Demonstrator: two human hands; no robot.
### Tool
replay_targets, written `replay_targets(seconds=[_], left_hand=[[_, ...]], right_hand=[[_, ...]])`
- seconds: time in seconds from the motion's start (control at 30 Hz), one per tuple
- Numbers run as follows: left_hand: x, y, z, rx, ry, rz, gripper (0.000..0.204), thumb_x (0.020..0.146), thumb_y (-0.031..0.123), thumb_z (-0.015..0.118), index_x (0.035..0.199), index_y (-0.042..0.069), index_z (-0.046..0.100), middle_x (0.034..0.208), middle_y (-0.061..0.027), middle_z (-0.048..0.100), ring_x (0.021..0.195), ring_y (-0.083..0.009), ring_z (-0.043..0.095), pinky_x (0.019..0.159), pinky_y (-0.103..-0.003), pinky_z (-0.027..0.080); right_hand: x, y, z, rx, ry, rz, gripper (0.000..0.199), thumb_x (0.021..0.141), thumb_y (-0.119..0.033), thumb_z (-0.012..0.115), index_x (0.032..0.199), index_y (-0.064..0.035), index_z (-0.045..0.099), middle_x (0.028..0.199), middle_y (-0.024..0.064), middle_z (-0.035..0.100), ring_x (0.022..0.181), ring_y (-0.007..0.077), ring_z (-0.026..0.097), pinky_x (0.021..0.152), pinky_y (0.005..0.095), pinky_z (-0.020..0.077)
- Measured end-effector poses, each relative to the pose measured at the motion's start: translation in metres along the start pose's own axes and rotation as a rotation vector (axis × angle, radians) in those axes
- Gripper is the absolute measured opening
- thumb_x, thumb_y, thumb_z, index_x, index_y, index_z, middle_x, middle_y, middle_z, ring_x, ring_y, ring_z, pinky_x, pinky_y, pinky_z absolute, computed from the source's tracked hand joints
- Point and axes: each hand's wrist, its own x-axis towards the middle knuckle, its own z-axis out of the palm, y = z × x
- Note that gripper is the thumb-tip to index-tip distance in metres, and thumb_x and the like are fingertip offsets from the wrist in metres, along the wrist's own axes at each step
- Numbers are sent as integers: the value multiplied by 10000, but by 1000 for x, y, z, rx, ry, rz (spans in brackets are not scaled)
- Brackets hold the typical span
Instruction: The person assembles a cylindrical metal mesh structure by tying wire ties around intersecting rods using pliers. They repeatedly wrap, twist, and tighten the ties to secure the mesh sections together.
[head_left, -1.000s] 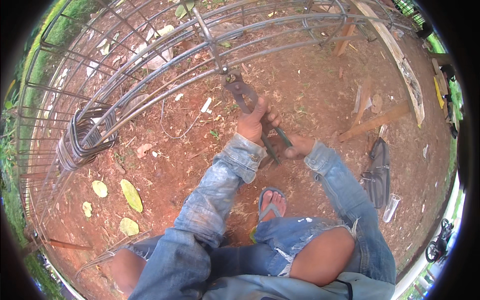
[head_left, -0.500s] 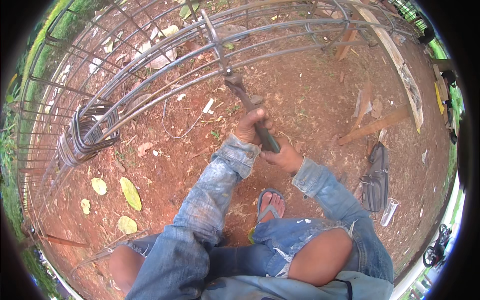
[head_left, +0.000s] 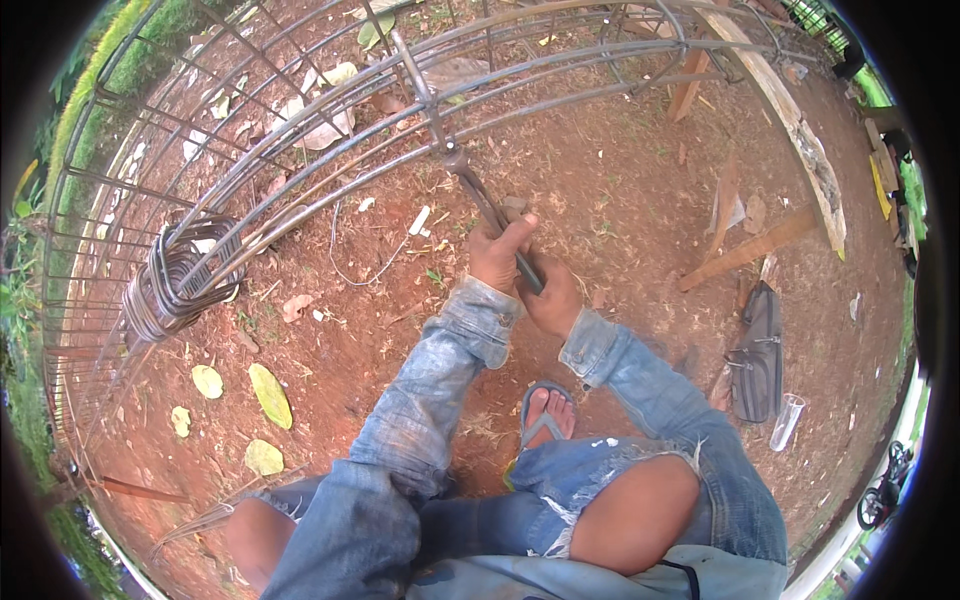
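Note:
My left hand is wrapped round the handles of a pair of long pincers, thumb on top. Just below it, my right hand grips the lower handle end. The pincers' jaw end meets a steel stirrup where it crosses the nearest long bar of a rebar cage. Whether any wire sits in the jaws is too small to tell. Both denim sleeves reach up from the lower edge.
Bundled stirrups hang round the bars at left. A wooden support carries the cage at right. On the red soil lie a dark bag, a clear plastic cup and yellow leaves. My sandalled foot is below my hands.
My right hand has shifted left and slightly up, closer to my left hand, and less of the pincers' handle shows. Both hands still hold the pincers at the same stirrup.

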Motion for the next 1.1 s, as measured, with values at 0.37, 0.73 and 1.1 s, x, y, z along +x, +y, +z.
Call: replay_targets(seconds=[0.37, 0.73, 1.1], left_hand=[[-13, 6, 21, 234, 230, 0, 125, 766, 104, 650, 706, 52, 554, 631, 1, 514, 549, -83, 456, 481, -257, 343], [23, -11, 38, 38, 168, 97, 231, 757, 31, 649, 688, 106, 442, 643, 0, 485, 572, -105, 452, 526, -259, 351], [44, -20, 39, -85, 24, 131, 257, 726, 20, 691, 821, 91, 463, 783, -24, 544, 717, -131, 543, 626, -290, 448]], right_hand=[[-13, -13, 14, 120, 96, 128, 586, 641, -311, 769, 1082, -8, 530, 879, 187, 648, 835, 339, 642, 703, 389, 505], [36, 16, -34, -89, 10, -118, 359, 686, -67, 656, 1019, 24, 556, 811, 207, 622, 763, 331, 638, 637, 383, 492], [70, 33, -71, -149, -124, -240, 333, 709, -72, 658, 1014, 12, 556, 624, 123, 535, 543, 250, 531, 517, 362, 417]])
